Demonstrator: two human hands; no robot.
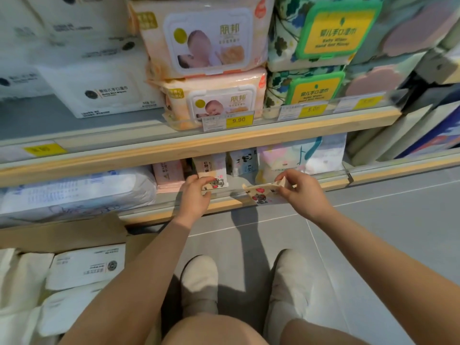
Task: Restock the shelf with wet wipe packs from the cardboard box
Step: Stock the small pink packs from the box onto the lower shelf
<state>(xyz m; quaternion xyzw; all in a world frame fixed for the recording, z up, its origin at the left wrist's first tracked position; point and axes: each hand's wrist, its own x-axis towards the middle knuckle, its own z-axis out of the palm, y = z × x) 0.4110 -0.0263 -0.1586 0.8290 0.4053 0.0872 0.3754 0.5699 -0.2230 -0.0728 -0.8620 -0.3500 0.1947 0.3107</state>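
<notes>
Both hands pinch small packs: left hand (196, 192), right hand (300, 189); box (74, 235) cropped.

Bright overhead light; blurred, warped frame edges.

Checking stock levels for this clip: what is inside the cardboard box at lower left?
The cardboard box holds white wipe packs, at least three showing, one with its printed label facing up. Anything beneath them, and the box's left part, is hidden or out of frame.
</notes>
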